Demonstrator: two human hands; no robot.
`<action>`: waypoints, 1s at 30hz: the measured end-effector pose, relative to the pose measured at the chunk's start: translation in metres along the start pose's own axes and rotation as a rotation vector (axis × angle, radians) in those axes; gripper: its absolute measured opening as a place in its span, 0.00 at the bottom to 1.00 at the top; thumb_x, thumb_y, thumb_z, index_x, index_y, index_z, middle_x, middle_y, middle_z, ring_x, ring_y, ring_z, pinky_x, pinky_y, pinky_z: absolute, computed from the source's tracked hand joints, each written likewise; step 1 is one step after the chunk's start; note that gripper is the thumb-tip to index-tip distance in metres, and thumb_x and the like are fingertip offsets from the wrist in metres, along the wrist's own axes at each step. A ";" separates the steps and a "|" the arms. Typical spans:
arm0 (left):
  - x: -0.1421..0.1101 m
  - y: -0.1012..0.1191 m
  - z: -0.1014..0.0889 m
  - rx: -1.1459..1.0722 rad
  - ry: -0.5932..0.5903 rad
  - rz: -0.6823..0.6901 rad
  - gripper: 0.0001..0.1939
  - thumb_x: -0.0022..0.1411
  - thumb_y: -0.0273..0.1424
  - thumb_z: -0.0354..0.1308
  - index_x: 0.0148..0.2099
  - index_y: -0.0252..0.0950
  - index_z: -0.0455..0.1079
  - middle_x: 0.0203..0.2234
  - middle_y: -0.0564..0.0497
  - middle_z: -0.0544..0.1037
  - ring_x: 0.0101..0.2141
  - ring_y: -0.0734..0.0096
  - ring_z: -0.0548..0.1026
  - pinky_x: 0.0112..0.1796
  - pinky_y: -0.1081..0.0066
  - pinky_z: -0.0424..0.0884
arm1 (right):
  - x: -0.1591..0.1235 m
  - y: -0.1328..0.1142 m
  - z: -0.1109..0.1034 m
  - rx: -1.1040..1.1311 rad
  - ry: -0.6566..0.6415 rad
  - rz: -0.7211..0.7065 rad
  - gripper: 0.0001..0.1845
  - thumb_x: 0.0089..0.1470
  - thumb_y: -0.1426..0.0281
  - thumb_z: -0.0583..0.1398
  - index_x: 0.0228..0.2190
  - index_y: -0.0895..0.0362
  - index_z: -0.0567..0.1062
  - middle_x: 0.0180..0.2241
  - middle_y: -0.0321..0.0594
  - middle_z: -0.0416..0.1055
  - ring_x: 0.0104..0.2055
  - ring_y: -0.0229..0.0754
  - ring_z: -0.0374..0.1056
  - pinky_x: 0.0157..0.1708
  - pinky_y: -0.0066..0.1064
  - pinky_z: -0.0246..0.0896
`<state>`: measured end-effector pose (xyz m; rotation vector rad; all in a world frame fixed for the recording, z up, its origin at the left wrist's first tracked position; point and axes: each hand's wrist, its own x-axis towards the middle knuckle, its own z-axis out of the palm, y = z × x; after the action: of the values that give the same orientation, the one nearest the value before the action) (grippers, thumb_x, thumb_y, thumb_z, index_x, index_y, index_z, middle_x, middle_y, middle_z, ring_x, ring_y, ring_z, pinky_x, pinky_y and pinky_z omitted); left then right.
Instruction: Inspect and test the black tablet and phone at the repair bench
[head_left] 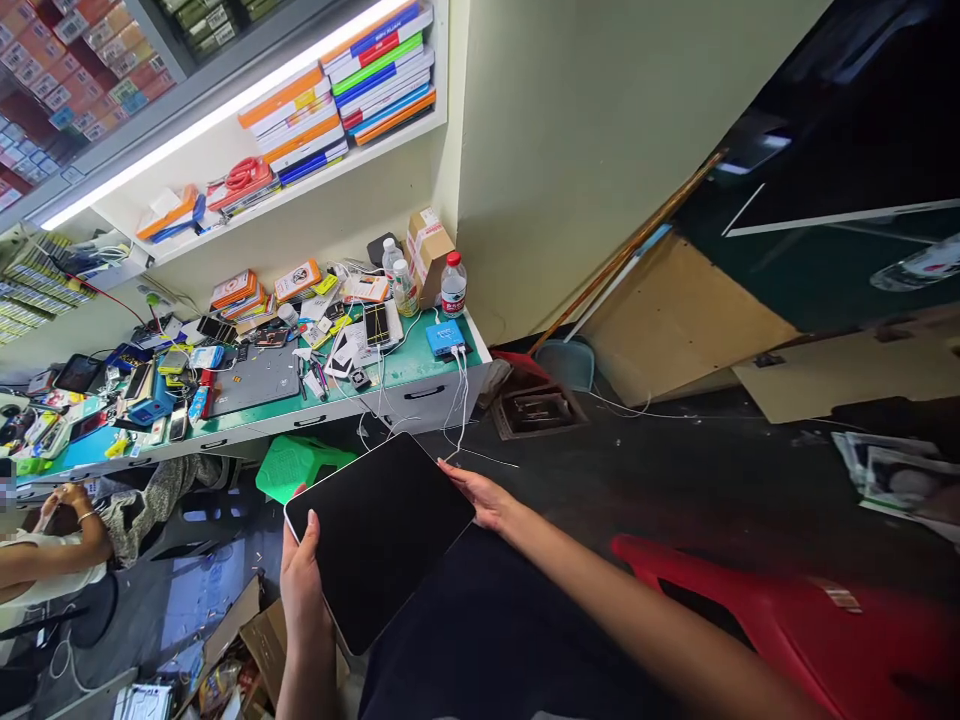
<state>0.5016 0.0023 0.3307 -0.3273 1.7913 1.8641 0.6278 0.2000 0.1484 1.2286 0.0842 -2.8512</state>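
A black tablet [379, 535] with a dark screen lies tilted over my lap. My left hand [304, 580] grips its near left edge, thumb on the glass. Along the tablet's far right edge rests my right hand [480, 495], fingers curled round that side. Both hands carry the tablet between them, in front of the green workbench [420, 365].
The workbench holds phones, tools, cables, bottles [453, 285] and a blue charger box [445, 338]. Shelves above carry stacked boxes. A green stool [296, 465] stands under the bench, a red plastic chair [787, 620] at right. Another person [52, 550] sits at left. Cardboard boxes lie on the floor.
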 end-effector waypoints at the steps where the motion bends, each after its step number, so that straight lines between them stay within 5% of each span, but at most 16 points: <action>1: -0.005 0.002 0.003 0.002 0.006 0.003 0.32 0.69 0.35 0.64 0.72 0.52 0.62 0.52 0.48 0.83 0.52 0.60 0.82 0.58 0.61 0.74 | 0.001 0.001 0.000 0.005 -0.004 0.011 0.15 0.71 0.65 0.58 0.42 0.62 0.82 0.34 0.46 0.84 0.38 0.47 0.82 0.52 0.43 0.75; 12: -0.031 0.013 0.015 0.053 0.061 0.006 0.31 0.70 0.35 0.63 0.72 0.51 0.63 0.54 0.48 0.82 0.52 0.60 0.82 0.56 0.63 0.76 | 0.001 0.007 -0.003 0.050 -0.030 0.000 0.12 0.69 0.66 0.61 0.43 0.62 0.81 0.35 0.43 0.84 0.38 0.45 0.82 0.54 0.38 0.74; 30: -0.024 0.007 0.002 0.023 0.031 0.016 0.31 0.69 0.36 0.64 0.71 0.53 0.64 0.55 0.49 0.81 0.52 0.60 0.81 0.58 0.62 0.74 | 0.003 0.012 -0.003 -0.008 -0.013 -0.110 0.09 0.68 0.68 0.62 0.41 0.60 0.82 0.36 0.42 0.84 0.41 0.45 0.82 0.55 0.37 0.74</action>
<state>0.5183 -0.0004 0.3493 -0.3362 1.8401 1.8575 0.6288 0.1880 0.1433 1.2408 0.1685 -2.9483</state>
